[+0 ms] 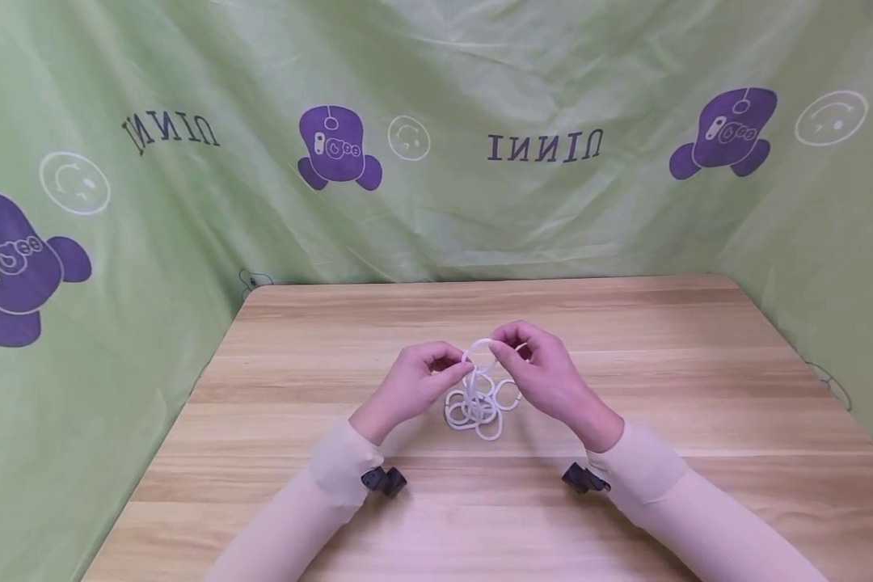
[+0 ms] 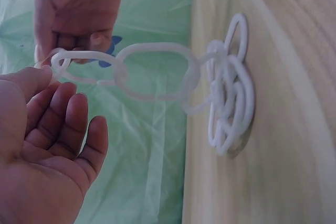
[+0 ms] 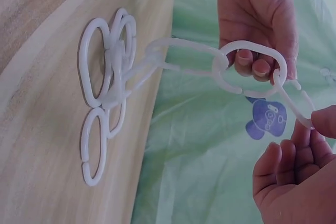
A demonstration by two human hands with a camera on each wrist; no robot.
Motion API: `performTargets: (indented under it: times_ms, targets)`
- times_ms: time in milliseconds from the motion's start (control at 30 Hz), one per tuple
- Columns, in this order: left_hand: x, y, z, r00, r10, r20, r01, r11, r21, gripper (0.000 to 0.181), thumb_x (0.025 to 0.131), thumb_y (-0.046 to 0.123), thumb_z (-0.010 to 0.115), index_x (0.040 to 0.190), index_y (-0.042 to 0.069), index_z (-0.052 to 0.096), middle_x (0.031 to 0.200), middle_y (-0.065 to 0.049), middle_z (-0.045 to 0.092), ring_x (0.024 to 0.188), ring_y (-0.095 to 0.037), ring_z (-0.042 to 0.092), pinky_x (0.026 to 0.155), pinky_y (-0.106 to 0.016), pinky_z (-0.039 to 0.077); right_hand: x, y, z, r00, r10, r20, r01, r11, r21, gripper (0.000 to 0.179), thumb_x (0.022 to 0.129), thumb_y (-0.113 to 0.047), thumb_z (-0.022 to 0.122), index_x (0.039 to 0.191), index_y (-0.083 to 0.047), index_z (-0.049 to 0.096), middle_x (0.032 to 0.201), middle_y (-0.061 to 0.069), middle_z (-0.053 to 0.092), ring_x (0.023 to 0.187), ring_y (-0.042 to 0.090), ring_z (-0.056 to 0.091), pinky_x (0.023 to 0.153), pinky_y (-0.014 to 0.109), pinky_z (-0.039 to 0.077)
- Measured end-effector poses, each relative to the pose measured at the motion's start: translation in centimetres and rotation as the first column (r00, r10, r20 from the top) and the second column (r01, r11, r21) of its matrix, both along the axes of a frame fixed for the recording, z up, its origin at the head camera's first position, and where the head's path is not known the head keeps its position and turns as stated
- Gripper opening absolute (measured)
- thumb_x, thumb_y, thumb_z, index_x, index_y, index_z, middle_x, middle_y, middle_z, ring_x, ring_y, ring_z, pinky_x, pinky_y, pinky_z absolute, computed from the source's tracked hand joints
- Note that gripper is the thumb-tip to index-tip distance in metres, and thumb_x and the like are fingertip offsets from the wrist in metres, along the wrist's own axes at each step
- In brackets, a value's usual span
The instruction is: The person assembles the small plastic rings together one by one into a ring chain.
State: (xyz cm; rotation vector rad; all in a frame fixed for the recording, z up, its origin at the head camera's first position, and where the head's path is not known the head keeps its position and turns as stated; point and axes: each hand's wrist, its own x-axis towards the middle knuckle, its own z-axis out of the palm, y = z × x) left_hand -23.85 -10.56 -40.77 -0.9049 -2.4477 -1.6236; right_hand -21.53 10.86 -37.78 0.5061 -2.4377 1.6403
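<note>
A chain of white plastic links (image 2: 155,47) hangs from my two hands, its lower part bunched on the table. My left hand (image 1: 422,380) pinches the upper end between thumb and fingertips. On the other side, my right hand (image 1: 546,376) holds the topmost link (image 3: 291,106) between thumb and index finger. That link has a small gap and hooks through the one below it. The left fingertips partly hide where the upper links meet. In the right wrist view, the heaped links (image 3: 94,61) lie over one another on the wood, one with a break in its side.
The wood-grain table (image 1: 298,323) extends around the heap on all sides. Behind it hangs a green curtain (image 1: 436,218) with purple figures. Small black cameras (image 1: 384,481) sit on both wrists. A thin cable (image 1: 250,281) shows at the table's far left corner.
</note>
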Motion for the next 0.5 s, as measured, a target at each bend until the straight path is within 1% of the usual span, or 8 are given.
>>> performTargets:
  times_ms: [200,300,400,500]
  targets:
    - [-0.6,-1.4,1.3,0.997,0.071,-0.033,-0.070,0.998,0.003,0.009,0.093,0.016,0.070,0.093,0.008,0.073,0.083,0.003,0.069,0.075,-0.013,0.062,0.066,-0.034,0.053,-0.1,-0.1,-0.2,0.999,0.021,0.033,-0.021,1.000,0.008,0.011,0.097,-0.019,0.064,0.101,-0.008,0.066,0.089,0.004,0.062,0.079,0.022,0.057,0.070,0.032,0.048]
    - [-0.9,-2.2,2.0,0.992,0.116,-0.045,-0.116,0.993,0.003,0.010,0.093,0.016,0.070,0.093,0.007,0.074,0.084,0.001,0.070,0.075,-0.014,0.062,0.065,-0.032,0.052,-0.3,0.1,-0.5,0.999,0.020,0.047,-0.020,1.000,0.016,0.014,0.096,-0.017,0.064,0.103,-0.006,0.066,0.090,0.005,0.062,0.080,0.022,0.056,0.072,0.034,0.048]
    - [-1.2,-3.3,2.7,0.987,0.156,-0.024,-0.155,0.987,0.029,0.012,0.093,0.016,0.069,0.096,0.005,0.073,0.085,-0.004,0.070,0.075,-0.019,0.063,0.066,-0.030,0.053,-0.6,0.4,-1.0,0.998,0.021,0.064,-0.023,0.999,0.033,0.013,0.096,-0.014,0.063,0.104,-0.004,0.065,0.089,0.005,0.062,0.080,0.021,0.055,0.073,0.034,0.048]
    - [-1.5,-4.7,3.6,0.984,0.179,-0.001,-0.178,0.981,0.080,0.016,0.093,0.015,0.068,0.100,0.001,0.071,0.088,-0.007,0.070,0.078,-0.026,0.064,0.068,-0.029,0.055,-1.1,1.1,-1.7,0.995,0.031,0.090,-0.040,0.994,0.105,0.011,0.095,-0.012,0.063,0.102,-0.003,0.065,0.089,0.004,0.062,0.081,0.019,0.056,0.073,0.033,0.048]
